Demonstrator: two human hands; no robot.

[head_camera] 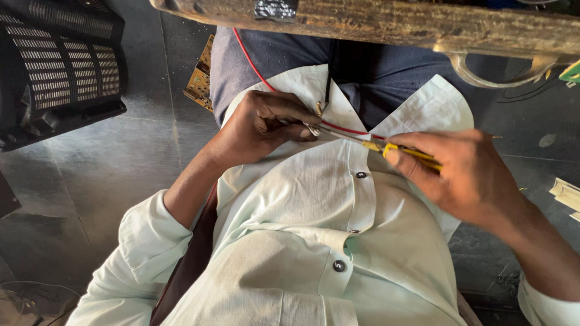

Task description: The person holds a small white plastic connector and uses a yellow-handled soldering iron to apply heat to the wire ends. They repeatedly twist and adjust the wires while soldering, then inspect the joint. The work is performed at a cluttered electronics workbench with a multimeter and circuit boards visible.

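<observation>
Head view: right hand (468,178) clasps yellow-handled pliers (374,145); left hand (266,124) pinches their tip.

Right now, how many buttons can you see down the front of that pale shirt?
3. One dark button sits just below the hands, a second is half tucked in a fold at mid-placket, and a third is lowest. Folds may hide others.

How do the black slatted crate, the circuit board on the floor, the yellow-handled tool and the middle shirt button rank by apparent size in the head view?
1. black slatted crate, cropped by the frame
2. yellow-handled tool, in right hand, partly covered
3. circuit board, mostly hidden behind the leg; unsure against the tool
4. shirt button
</observation>
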